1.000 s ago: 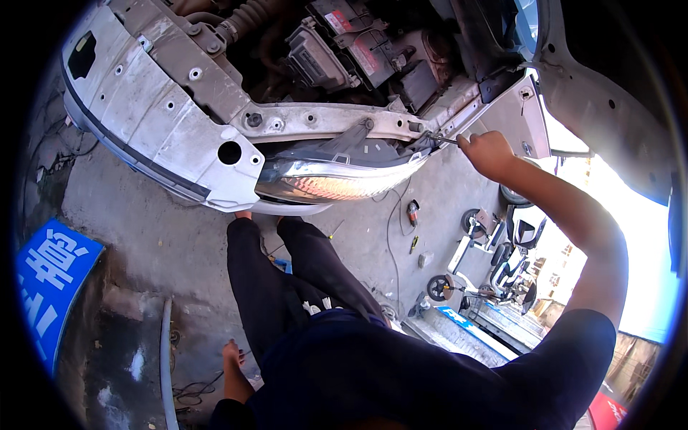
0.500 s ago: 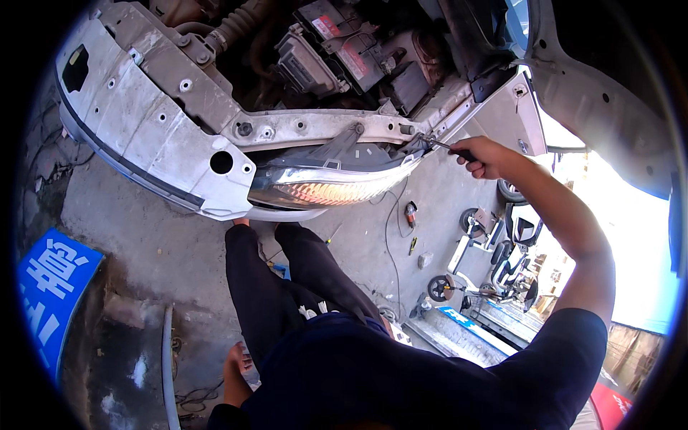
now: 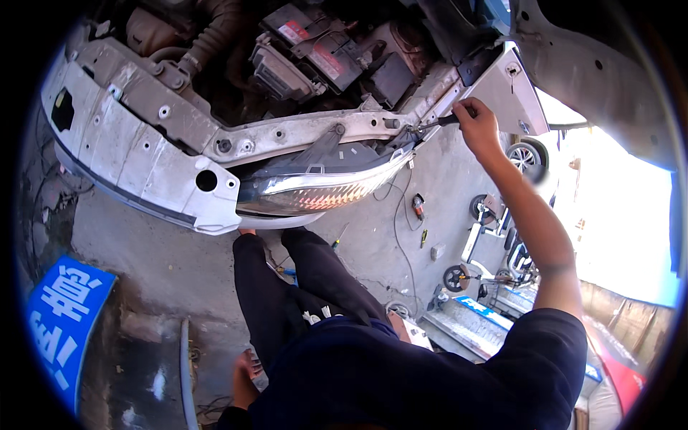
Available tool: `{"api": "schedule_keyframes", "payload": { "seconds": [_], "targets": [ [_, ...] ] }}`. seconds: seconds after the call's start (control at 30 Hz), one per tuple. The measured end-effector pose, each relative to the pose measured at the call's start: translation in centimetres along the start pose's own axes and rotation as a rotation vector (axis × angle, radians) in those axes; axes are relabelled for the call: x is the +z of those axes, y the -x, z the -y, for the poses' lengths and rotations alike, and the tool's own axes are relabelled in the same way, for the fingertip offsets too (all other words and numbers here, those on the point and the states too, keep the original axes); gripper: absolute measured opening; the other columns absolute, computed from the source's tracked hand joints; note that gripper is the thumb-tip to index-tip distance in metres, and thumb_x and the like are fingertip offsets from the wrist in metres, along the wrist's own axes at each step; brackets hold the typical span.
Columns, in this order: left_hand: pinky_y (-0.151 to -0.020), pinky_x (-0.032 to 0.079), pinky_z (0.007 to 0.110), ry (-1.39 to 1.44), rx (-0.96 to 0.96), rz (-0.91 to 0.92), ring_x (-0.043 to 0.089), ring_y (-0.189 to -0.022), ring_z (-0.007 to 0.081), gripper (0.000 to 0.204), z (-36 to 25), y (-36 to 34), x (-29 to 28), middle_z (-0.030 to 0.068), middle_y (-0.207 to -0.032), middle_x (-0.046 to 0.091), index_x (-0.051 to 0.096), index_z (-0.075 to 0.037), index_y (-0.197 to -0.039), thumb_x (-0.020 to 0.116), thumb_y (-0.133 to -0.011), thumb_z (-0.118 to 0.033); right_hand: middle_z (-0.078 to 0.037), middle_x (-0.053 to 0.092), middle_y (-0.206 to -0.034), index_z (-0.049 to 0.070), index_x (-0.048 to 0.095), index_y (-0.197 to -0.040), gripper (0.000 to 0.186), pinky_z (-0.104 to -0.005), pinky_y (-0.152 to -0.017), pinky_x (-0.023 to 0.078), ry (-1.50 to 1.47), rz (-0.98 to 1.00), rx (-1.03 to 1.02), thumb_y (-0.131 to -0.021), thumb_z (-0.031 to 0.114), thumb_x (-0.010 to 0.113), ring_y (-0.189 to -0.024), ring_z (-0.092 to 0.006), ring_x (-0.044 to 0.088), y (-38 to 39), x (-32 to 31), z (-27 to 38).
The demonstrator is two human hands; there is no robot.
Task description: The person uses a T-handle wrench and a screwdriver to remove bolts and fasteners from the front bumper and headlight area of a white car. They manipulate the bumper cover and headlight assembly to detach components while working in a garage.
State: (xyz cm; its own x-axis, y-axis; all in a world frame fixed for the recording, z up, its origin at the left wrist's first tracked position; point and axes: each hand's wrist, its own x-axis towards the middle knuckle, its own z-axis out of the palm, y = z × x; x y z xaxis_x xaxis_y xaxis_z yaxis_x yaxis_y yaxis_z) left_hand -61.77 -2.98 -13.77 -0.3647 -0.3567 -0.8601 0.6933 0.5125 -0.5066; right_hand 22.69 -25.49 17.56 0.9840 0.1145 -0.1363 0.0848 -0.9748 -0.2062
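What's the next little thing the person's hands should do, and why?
Perhaps lift the left hand to steady the headlight: the right hand holds a dark-handled tool reaching toward the headlight's outer end, while the left hangs low, away from it. Whether the headlight is loose, I can't tell.

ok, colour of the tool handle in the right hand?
Tool handle is black; head view.
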Motion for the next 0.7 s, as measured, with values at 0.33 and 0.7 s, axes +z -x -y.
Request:
{"api": "schedule_keyframes", "payload": {
  "seconds": [0.33, 0.7],
  "targets": [
    [-0.067, 0.050, 0.038, -0.397, 1.586, -0.986, 0.064, -0.079, 0.0278, 0.017, -13.7, 24.6, 6.0, 0.0153, -0.092, 0.066, 0.064, 0.005, -0.107, 0.057, -0.095, -0.005, -0.007, 0.052, -0.071, 0.003, 0.051, -0.079, 0.023, -0.0315, -0.059, 0.039, -1.245, 0.202, -0.305, -0.097, 0.017, 0.054, -0.066, -0.0156, 0.049, 0.4, 6.4, -1.8],
    [-0.082, 0.050, 0.035, -0.866, 2.243, -0.178, 0.059, -0.086, 0.0208, 0.037, -32.4, 41.5, 49.1, 0.0155, -0.116, 0.065, 0.057, 0.003, -0.131, 0.064, -0.096, -0.004, -0.003, 0.050, -0.063, 0.002, 0.052, -0.068, 0.051, -0.0296, -0.051, 0.032, -1.347, -0.519, -0.196, -0.107, 0.036, 0.056, -0.056, -0.0090, 0.040, 5.2, 7.5, 1.6]
  ]
}}
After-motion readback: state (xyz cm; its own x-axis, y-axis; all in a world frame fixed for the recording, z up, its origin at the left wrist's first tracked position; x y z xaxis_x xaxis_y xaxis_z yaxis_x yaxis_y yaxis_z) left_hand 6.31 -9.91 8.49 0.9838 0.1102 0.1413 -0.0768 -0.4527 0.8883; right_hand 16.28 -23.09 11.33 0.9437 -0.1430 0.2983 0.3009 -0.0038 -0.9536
